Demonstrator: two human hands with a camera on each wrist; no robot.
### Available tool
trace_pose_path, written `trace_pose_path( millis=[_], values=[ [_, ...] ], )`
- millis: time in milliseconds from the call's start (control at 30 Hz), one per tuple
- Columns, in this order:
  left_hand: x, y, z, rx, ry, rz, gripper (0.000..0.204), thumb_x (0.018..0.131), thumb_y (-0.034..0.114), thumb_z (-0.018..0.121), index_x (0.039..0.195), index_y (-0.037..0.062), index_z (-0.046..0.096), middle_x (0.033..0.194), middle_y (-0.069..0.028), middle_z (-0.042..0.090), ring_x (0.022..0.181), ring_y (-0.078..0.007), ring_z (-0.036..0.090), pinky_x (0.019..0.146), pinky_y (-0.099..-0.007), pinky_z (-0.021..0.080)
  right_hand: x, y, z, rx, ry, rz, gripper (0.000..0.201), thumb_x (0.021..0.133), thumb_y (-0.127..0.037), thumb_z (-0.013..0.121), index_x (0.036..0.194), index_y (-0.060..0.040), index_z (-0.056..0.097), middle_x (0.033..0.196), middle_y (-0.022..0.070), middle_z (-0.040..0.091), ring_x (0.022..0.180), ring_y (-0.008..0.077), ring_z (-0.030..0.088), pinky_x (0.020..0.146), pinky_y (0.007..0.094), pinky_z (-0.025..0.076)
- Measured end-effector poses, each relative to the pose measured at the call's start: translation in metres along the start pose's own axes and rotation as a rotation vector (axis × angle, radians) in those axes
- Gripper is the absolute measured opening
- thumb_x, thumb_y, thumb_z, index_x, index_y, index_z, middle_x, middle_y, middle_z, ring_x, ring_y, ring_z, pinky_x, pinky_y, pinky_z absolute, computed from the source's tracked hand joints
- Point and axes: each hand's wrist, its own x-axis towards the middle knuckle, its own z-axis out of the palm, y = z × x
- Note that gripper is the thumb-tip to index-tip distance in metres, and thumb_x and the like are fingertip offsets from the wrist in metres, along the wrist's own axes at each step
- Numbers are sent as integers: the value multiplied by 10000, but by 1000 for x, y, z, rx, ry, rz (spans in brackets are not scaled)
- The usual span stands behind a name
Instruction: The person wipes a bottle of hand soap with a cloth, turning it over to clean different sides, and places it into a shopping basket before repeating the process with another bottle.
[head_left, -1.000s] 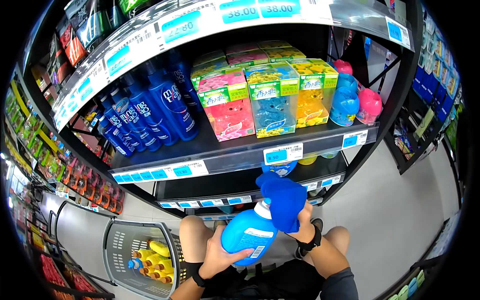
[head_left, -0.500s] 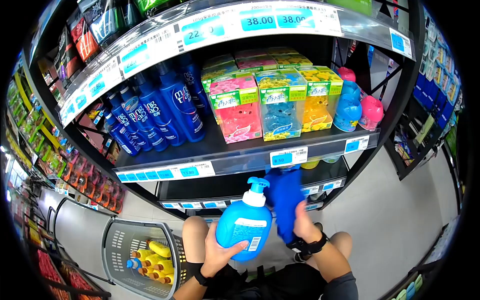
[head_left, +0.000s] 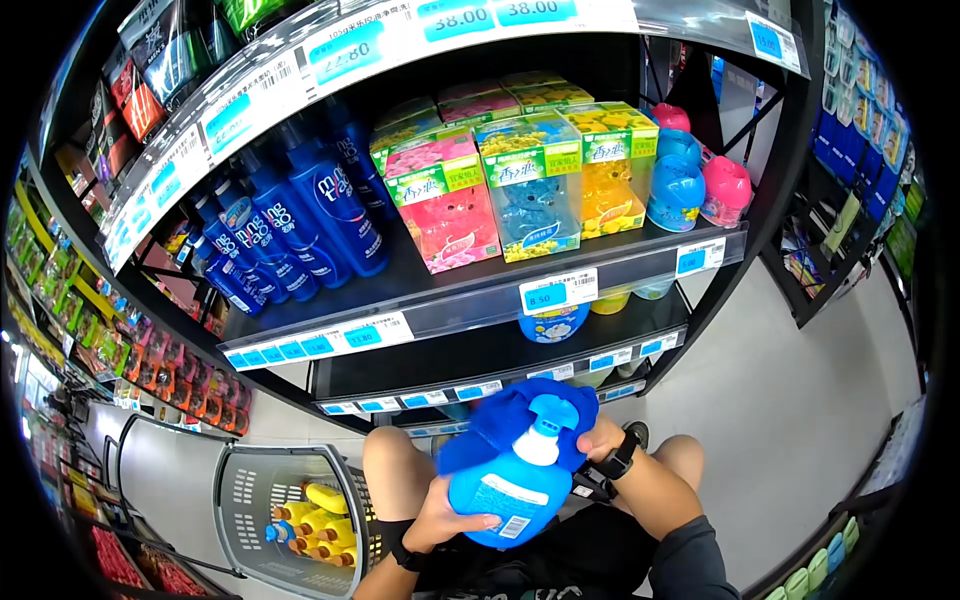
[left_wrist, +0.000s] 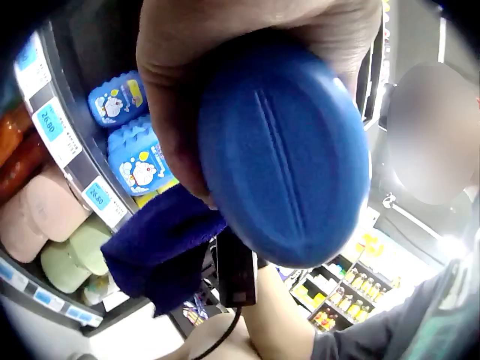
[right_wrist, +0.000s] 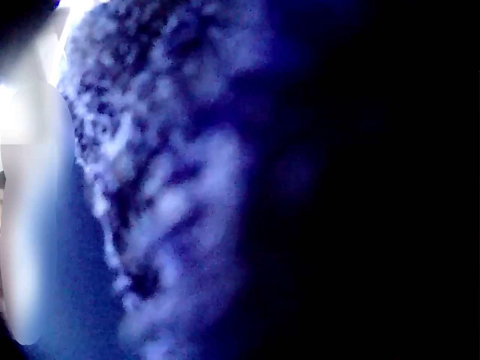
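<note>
A light-blue pump bottle [head_left: 505,500] with a white collar is held in front of the body, its top leaning right. My left hand [head_left: 438,518] grips its lower left side, thumb across the label side. In the left wrist view the bottle's oval base [left_wrist: 285,157] faces the camera, with the left hand [left_wrist: 217,34] curled round the body. A dark-blue cloth [head_left: 482,428] lies against the far side of the bottle, behind the pump head. My right hand [head_left: 600,438] holds the cloth at the bottle's right. Fuzzy cloth [right_wrist: 165,172] fills much of the right wrist view.
Ahead stands a shelf [head_left: 420,285] with dark-blue bottles [head_left: 335,205], boxed fresheners [head_left: 530,190] and blue and pink round containers [head_left: 676,195]. A blue container [head_left: 555,325] sits on the level below. At the left, a grey basket [head_left: 235,500] holds several yellow bottles [head_left: 318,525].
The cloth went from over the pump head, down the bottle's right side, to behind it. The bottle is now lower and tilts right. The left hand keeps its grip.
</note>
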Motion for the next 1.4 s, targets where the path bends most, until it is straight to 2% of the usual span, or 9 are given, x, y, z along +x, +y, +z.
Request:
trace_pose_path(
  millis=[200, 267, 433, 667, 833, 967, 1067, 1333, 1400],
  values=[
    [4, 4, 1, 262, 226, 43, 675, 632, 133, 809, 1153, -40, 416, 1068, -149, 565, 963, -179, 571, 832, -302, 471, 17, 4, 39, -198, 432, -113, 401, 884, -229, 564, 1224, -52, 443, 1139, 51, 533, 1033, 154, 519, 890, 315, 432],
    [8, 6, 6, 332, 290, 106, 649, 625, 162, 818, 1107, -33, 430, 1017, -158, 580, 921, -189, 592, 795, -302, 489, 18, 19, 45, -625, 487, -284, 416, 879, -270, 573, 1195, -29, 450, 1119, 61, 529, 1033, 154, 506, 881, 313, 427],
    [10, -6, 1, 328, 391, 103, 628, 621, 158, 814, 1086, -27, 435, 971, -133, 583, 876, -166, 587, 767, -295, 491, 5, 39, 50, -1241, 365, -353, 398, 760, -275, 692, 1047, -52, 529, 1110, 160, 483, 1006, 328, 487, 880, 410, 386],
    [18, -10, -3, -115, 518, 154, 467, 689, 28, 689, 1074, -12, 428, 951, -83, 553, 824, -138, 564, 736, -268, 476, 15, 41, 49, -1782, -44, -577, 425, 688, -303, 709, 1015, -55, 597, 1102, 153, 544, 1092, 352, 452, 970, 514, 272],
    [15, 6, 4, -51, 506, 115, 503, 684, 61, 730, 1076, -9, 424, 1000, -91, 541, 880, -140, 554, 776, -280, 472, 15, 40, 48, -1567, 94, -647, 408, 699, -256, 724, 1022, -46, 589, 1077, 154, 550, 1052, 369, 475, 946, 481, 327],
    [10, 9, -2, -22, 406, 134, 552, 667, 77, 755, 1098, -12, 420, 1038, -105, 543, 927, -157, 559, 799, -286, 471, 9, 49, 28, -719, 257, -283, 394, 846, -240, 608, 1141, -16, 474, 1075, 64, 545, 976, 151, 522, 845, 308, 435],
    [4, 5, -9, -102, 298, 75, 655, 646, 77, 764, 1177, -22, 394, 1083, -109, 539, 982, -169, 547, 839, -295, 456, 15, 33, 22, -121, 187, -4, 625, 907, -509, 383, 1324, -46, 332, 1276, 124, 451, 1162, 217, 455, 974, 353, 373],
    [-5, -18, -2, -399, -21, -254, 815, 607, 152, 760, 1282, -39, 345, 1162, -123, 530, 1045, -193, 530, 918, -313, 408, 14, 78, -57, -58, 166, -6, 377, 901, -170, 512, 1249, -64, 411, 1239, 87, 479, 1113, 178, 491, 927, 333, 428],
    [-4, -16, 0, -417, -30, -274, 796, 645, 195, 740, 1285, -43, 333, 1174, -141, 528, 1050, -214, 540, 915, -330, 426, 12, 71, -49, -28, 204, -36, 401, 906, -253, 497, 1247, -59, 412, 1234, 99, 484, 1111, 198, 497, 927, 352, 429]
  ],
)
